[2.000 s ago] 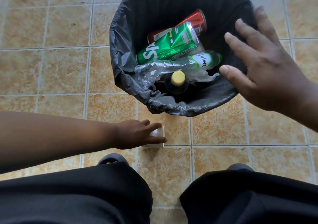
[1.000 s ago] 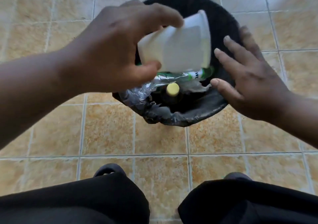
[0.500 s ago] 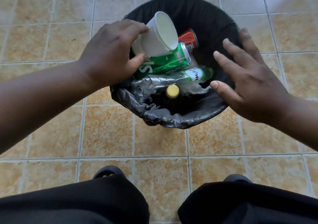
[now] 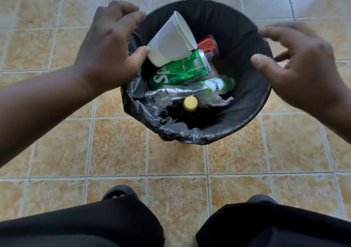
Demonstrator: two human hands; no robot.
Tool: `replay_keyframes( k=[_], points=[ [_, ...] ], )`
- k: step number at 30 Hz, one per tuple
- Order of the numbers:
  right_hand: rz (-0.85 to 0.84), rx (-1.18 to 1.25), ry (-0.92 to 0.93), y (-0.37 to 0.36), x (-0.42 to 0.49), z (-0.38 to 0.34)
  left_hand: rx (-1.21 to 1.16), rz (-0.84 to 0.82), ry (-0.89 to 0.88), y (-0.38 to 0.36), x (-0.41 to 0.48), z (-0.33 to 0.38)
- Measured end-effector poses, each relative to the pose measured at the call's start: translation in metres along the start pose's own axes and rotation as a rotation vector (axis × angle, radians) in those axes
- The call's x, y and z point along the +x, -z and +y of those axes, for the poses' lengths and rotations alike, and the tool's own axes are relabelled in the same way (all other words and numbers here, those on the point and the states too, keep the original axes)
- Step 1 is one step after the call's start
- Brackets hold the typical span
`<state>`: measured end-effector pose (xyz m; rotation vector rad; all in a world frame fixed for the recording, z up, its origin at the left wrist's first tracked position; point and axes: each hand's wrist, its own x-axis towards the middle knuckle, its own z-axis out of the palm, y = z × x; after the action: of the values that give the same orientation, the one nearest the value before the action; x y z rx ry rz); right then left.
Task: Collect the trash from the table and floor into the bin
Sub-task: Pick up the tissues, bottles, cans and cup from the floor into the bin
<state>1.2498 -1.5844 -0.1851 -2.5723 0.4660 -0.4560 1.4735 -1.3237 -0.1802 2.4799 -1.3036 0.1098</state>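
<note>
Cup (image 4: pixel 171 43): lay tilted inside bin (image 4: pixel 237 125), atop green can (image 4: pixel 180 70).
Left hand (image 4: pixel 108 47): fingers spread loose, thumb tip against cup base.
Right hand (image 4: pixel 300 66): relaxed, empty, over bin's right rim.

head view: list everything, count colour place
floor: 1, tan tiles, all around
bin: 1, black, black liner, on floor
green can: 1, green, lying in bin
red can: 1, red, behind green can
paper cup: 1, white, on its side atop green can
plastic bottle: 1, clear, green-white label, nearer than green can
capped bottle: 1, dark, yellow cap, bin's near side
shoes: 2, dark, bottom
trousers: 1, black, bottom edge
left hand: 1, thumb touching paper cup's base
right hand: 1, fingers spread, over bin's right rim
</note>
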Motion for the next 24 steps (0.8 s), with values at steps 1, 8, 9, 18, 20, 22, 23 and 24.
replay_keyframes(
  k=[1,8,9,18,20,22,23,24],
  points=[
    [0.006,0.046,-0.073,0.001,0.004,0.003,-0.047,0.001,0.048,0.000,0.000,-0.002],
    [-0.122,0.460,-0.487,0.003,0.012,0.010,-0.265,-0.098,0.396,0.004,-0.009,-0.001],
    [-0.145,0.490,-0.526,0.004,0.013,0.010,-0.360,-0.126,0.478,0.004,-0.011,-0.001],
    [-0.232,0.607,-0.621,0.005,0.017,0.008,-0.765,-0.227,0.723,0.007,-0.006,0.000],
    [-0.226,0.606,-0.606,0.004,0.016,0.009,-0.783,-0.233,0.717,0.008,-0.005,-0.001],
    [-0.215,0.620,-0.597,0.002,0.017,0.013,-0.812,-0.233,0.704,0.008,-0.003,0.000],
    [-0.211,0.628,-0.594,0.002,0.018,0.015,-0.827,-0.230,0.695,0.009,-0.002,0.000],
    [-0.209,0.638,-0.592,0.001,0.020,0.018,-0.838,-0.226,0.683,0.009,-0.001,0.001]
  ],
)
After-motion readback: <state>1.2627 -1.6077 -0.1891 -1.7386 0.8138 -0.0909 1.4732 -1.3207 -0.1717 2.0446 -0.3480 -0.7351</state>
